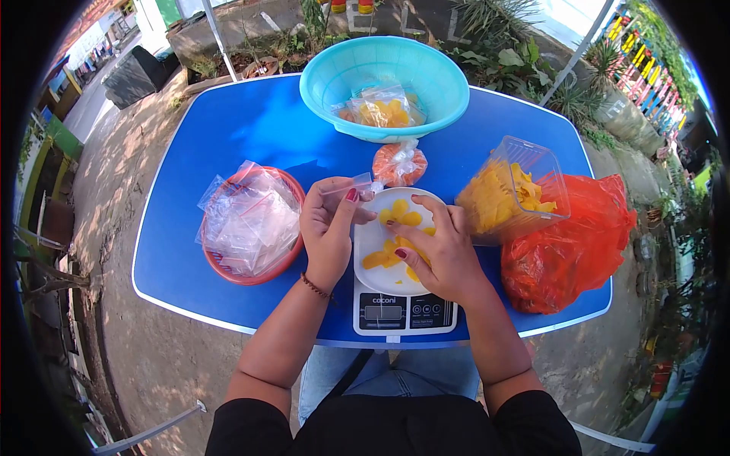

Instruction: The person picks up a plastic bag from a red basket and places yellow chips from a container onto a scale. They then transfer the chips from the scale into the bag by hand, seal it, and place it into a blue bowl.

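Note:
My left hand (pixel 328 220) is closed on a small clear plastic bag (pixel 356 185), held at the left edge of a white plate. The white plate (pixel 366 264) rests on a kitchen scale (pixel 394 313) and carries several yellow pieces (pixel 382 255). Over the plate's right side, my right hand (pixel 441 247) has its fingers apart and bent, with the fingertips at the yellow pieces. Whether those fingertips grip a piece is hidden. Just behind the plate sits a knotted clear bag of orange pieces (pixel 397 163).
On the blue table (pixel 251 114), a red basket (pixel 293 254) of clear bags stands left. A turquoise basin (pixel 437 83) with filled bags is at the back. To the right are a tilted clear container (pixel 544 163) of yellow pieces and a red plastic bag (pixel 559 254).

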Demonstrator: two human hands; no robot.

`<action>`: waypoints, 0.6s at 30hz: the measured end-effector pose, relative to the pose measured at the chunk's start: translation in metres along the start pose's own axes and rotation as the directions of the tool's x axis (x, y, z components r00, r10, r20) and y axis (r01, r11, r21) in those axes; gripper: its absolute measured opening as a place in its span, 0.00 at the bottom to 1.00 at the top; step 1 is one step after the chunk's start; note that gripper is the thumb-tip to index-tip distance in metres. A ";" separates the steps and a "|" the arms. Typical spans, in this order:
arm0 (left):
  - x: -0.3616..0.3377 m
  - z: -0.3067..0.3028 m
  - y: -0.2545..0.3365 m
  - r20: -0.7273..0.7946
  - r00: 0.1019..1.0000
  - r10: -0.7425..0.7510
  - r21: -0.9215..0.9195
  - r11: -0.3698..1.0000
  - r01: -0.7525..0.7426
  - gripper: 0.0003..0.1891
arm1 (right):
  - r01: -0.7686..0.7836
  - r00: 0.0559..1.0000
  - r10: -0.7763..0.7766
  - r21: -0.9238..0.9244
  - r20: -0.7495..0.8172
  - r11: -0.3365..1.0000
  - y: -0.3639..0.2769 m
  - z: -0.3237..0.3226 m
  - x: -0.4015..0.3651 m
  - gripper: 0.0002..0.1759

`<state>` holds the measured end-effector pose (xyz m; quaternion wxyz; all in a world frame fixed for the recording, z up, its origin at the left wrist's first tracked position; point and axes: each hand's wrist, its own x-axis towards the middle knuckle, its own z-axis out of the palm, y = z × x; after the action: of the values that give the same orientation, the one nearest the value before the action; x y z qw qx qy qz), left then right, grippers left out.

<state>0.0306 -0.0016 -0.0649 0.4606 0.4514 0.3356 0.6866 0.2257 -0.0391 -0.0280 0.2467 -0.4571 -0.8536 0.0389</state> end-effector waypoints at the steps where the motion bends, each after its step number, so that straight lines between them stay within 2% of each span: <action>1: 0.000 0.000 0.000 0.006 1.000 0.008 0.002 1.000 -0.008 0.10 | -0.014 0.999 0.016 0.035 -0.047 0.999 0.001 -0.001 0.001 0.18; 3: 0.000 0.000 0.001 0.004 1.000 -0.001 0.014 1.000 0.001 0.10 | -0.040 0.989 0.054 0.109 -0.137 0.993 0.003 -0.003 0.003 0.17; 6: 0.000 0.000 0.000 -0.001 1.000 -0.011 -0.005 1.000 0.011 0.10 | -0.086 0.976 0.161 0.425 -0.145 0.901 0.018 -0.002 -0.003 0.14; 9: 0.000 0.001 0.000 -0.011 1.000 -0.012 -0.013 1.000 0.012 0.10 | -0.030 0.991 0.064 0.273 -0.117 0.962 0.018 -0.008 -0.001 0.12; 12: 0.000 0.001 0.001 -0.008 1.000 -0.012 -0.017 1.000 0.012 0.10 | -0.010 0.997 0.026 0.219 -0.069 0.976 0.011 -0.006 0.001 0.11; 15: 0.000 -0.001 0.001 -0.002 1.000 -0.018 -0.028 0.999 0.018 0.10 | 0.050 0.996 -0.027 0.300 -0.082 0.953 0.012 -0.004 0.001 0.09; 18: 0.000 -0.001 0.001 0.010 1.000 -0.017 -0.057 0.998 0.018 0.10 | -0.054 0.996 0.081 0.552 -0.024 0.832 0.008 -0.007 0.001 0.06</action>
<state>0.0294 -0.0018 -0.0647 0.4809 0.4385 0.3177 0.6896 0.2343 -0.0347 -0.0234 0.3862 -0.3974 -0.7836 0.2810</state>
